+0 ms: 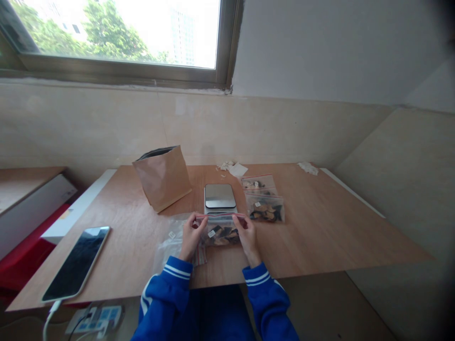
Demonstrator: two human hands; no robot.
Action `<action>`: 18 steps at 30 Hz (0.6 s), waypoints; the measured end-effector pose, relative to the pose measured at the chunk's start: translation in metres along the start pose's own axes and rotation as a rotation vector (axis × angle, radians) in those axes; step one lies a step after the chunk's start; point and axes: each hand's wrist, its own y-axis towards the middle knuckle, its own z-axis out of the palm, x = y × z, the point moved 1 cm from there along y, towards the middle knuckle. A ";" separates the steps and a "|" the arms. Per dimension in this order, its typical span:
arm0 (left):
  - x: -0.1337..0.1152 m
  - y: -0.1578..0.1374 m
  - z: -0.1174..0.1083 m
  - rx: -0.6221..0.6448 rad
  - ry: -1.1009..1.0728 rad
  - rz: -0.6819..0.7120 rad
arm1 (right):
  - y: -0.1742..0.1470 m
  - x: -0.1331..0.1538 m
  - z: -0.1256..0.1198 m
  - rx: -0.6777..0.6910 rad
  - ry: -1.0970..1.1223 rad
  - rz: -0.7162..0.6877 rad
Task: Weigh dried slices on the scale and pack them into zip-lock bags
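Observation:
A clear zip bag (223,233) with dark and tan dried pieces and a small white packet inside hangs between my two hands. At the left end of its red-lined zip, my left hand (192,233) pinches the edge. My right hand (247,235) pinches the other end. The zip looks drawn straight; whether it is sealed I cannot tell. Just behind the bag sits a small digital scale (219,196) with a bare metal plate. Flat clear zip bags (168,246) lie beside and partly under my left hand.
Two filled zip bags (266,210) lie right of the scale. A brown paper pouch (163,179) stands open at back left. A phone (78,263) with a white cable (52,315) lies at the left edge. Crumpled white scraps (232,168) lie near the wall.

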 end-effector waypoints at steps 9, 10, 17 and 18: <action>-0.009 -0.002 0.002 0.078 -0.106 -0.071 | -0.004 0.010 0.004 0.107 0.101 0.178; -0.009 -0.002 0.002 0.072 -0.118 -0.077 | -0.004 0.011 0.005 0.104 0.110 0.190; -0.008 -0.001 0.002 0.044 -0.124 -0.078 | -0.004 0.012 0.004 0.105 0.117 0.116; -0.008 -0.001 0.002 0.042 -0.119 -0.077 | -0.004 0.011 0.004 0.111 0.117 0.110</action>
